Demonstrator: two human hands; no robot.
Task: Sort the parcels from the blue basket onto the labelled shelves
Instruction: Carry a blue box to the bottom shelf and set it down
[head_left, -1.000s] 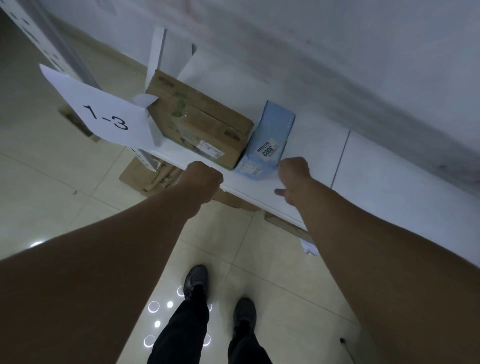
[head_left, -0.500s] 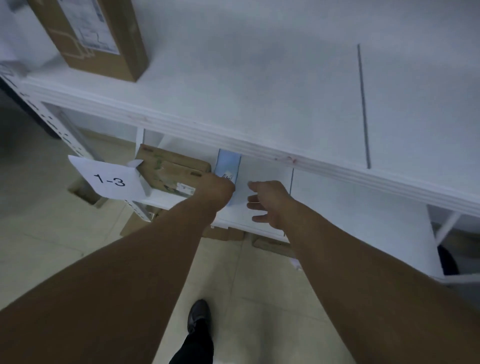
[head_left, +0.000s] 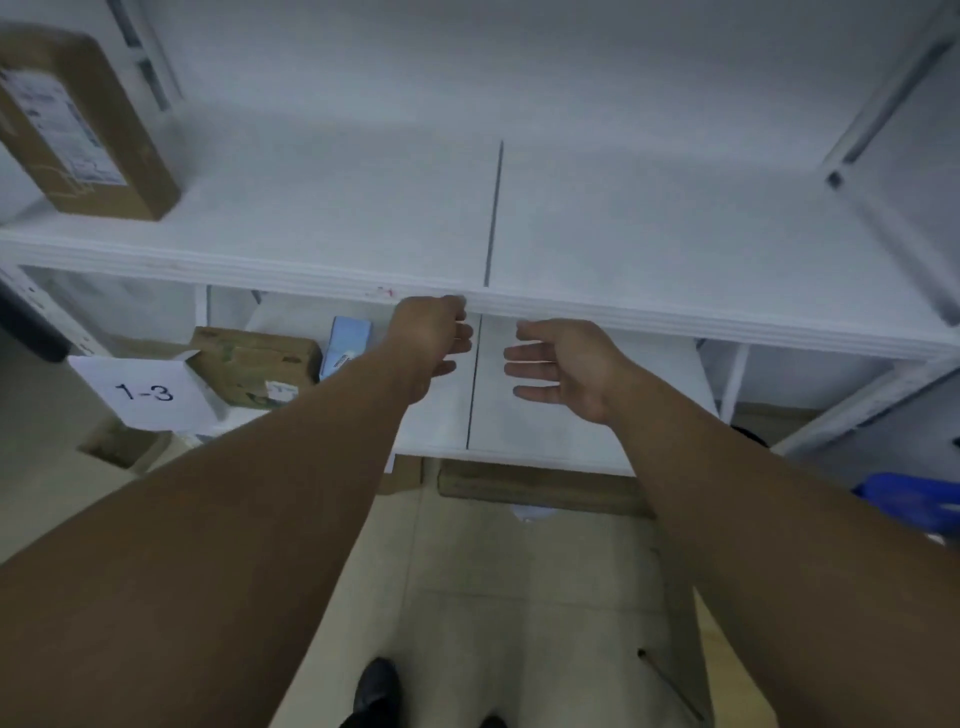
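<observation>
Over the lower shelf (head_left: 545, 431) | left hand (head_left: 431, 345) loosely curled, empty | right hand (head_left: 569, 364) spread, empty | blue parcel (head_left: 349, 345) beside cardboard box (head_left: 260, 364)

Right of the blue parcel (head_left: 350, 338), the lower shelf (head_left: 545, 431) lay bare, open to a reaching hand. Left of the parcel, a brown box (head_left: 260, 366) blocked the way. Above the parcel, the upper shelf (head_left: 623, 234) capped the gap.
</observation>
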